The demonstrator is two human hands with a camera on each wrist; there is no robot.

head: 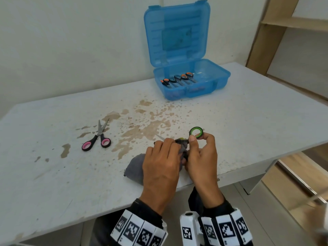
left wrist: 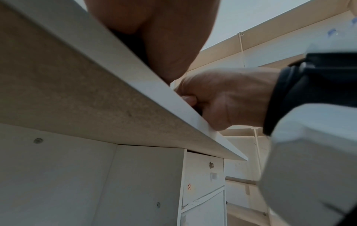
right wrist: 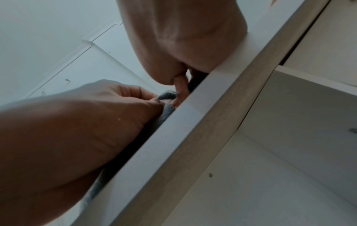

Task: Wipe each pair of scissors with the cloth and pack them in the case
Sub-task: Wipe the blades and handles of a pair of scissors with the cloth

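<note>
Near the table's front edge my right hand (head: 198, 139) pinches the handle of a pair of green-handled scissors (head: 196, 133), one green ring sticking up above the thumb. My left hand (head: 166, 143) grips the grey cloth (head: 134, 170) folded round the blades; only the blade tip (head: 159, 137) pokes out. In the right wrist view the grey cloth (right wrist: 167, 97) shows between both hands at the table edge. A pink-handled pair (head: 99, 137) lies half open on the table to the left. The blue case (head: 209, 77) stands with its lid up at the back, several scissors (head: 177, 79) in a row inside.
Brown stains (head: 142, 128) spread over the middle of the white table (head: 248, 118). A wooden shelf unit (head: 276, 23) stands at the far right. The wrist views look up from below the table edge (left wrist: 135, 85) at its underside and drawers (left wrist: 203, 183).
</note>
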